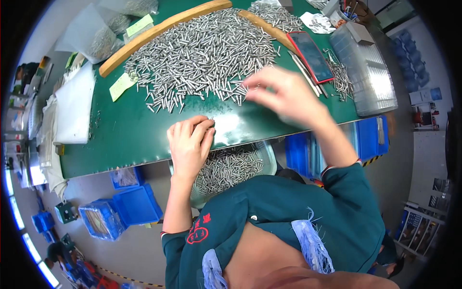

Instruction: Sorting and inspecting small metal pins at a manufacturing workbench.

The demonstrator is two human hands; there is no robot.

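Observation:
A large heap of small metal pins (pixel 202 53) covers the far half of the green table (pixel 125 135). My left hand (pixel 190 144) rests at the table's near edge with its fingers curled, pinching what looks like a thin pin at the fingertips. My right hand (pixel 284 94) is blurred, hovering over the heap's near right edge with fingers bent toward the pins. Whether it holds any pin cannot be told. A clear tray of sorted pins (pixel 231 166) sits below the table edge, in my lap.
Two curved wooden strips (pixel 159 31) fence the heap. A red-cased phone (pixel 310 55) and clear plastic trays (pixel 368 67) lie at right. Bags of pins (pixel 103 33) and white sheets (pixel 74 106) lie at left. Blue bins (pixel 120 209) stand on the floor.

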